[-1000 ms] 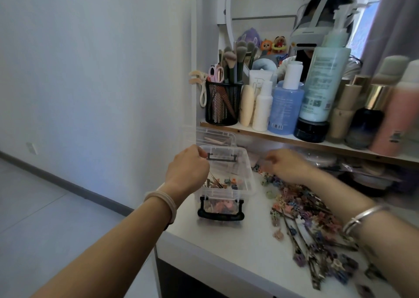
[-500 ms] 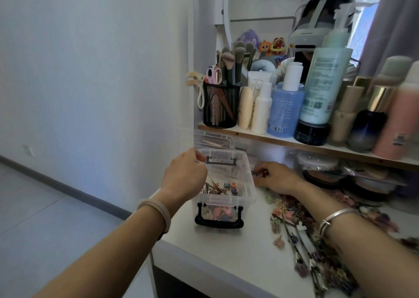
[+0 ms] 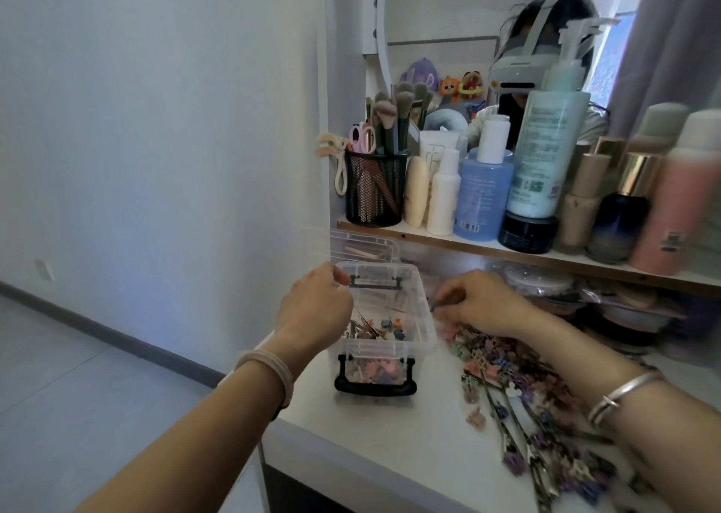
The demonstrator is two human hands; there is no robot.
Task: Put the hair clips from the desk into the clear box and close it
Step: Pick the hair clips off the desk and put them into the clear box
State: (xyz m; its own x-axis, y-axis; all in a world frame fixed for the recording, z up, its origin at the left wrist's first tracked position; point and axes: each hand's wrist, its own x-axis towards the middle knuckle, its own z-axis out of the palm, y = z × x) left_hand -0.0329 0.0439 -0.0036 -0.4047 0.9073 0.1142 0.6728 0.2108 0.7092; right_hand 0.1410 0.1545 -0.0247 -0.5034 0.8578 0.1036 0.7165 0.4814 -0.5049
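Observation:
The clear box (image 3: 423, 331) with black latches stands open on the white desk (image 3: 394, 438); several small colourful clips (image 3: 390, 325) lie inside. My left hand (image 3: 312, 309) curls over the box's left rim near the far latch and holds it. A long pile of hair clips (image 3: 511, 368) runs along the desk right of the box. My right hand (image 3: 480, 302) rests on the pile's far end, right beside the box's right wall. Its fingertips pinch something small, which I take for a clip.
A clear lid or second container (image 3: 363, 245) sits just behind the box under the shelf (image 3: 487, 247). The shelf carries a black mesh brush holder (image 3: 374, 190) and several bottles. The desk's left edge drops to the floor close to the box.
My right hand has dropped a little onto the pile's far end beside the box. My left hand has stayed on the box's left rim.

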